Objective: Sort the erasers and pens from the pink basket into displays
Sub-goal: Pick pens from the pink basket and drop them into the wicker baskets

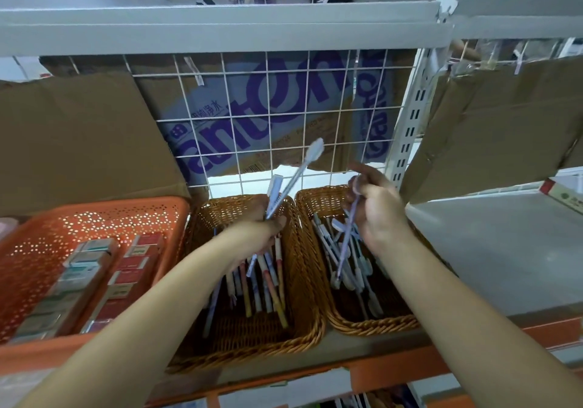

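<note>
Right now the left hand (264, 229) grips a few pens (291, 180) upright over the left wicker basket (299, 281) at mid-shelf (504, 249). The right hand (380, 215) pinches a purple pen (347, 240), tip down among loose pens (366, 265) in the right wicker basket (372, 325). Small boxes (88, 262) fill an orange basket (94, 215) towards the left end.

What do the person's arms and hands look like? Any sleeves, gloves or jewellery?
Both forearms are bare as far as the frame shows, with no sleeves. The left hand and the right hand wear no gloves; no watch, bracelet or ring is visible, though some fingers are hidden.
</note>
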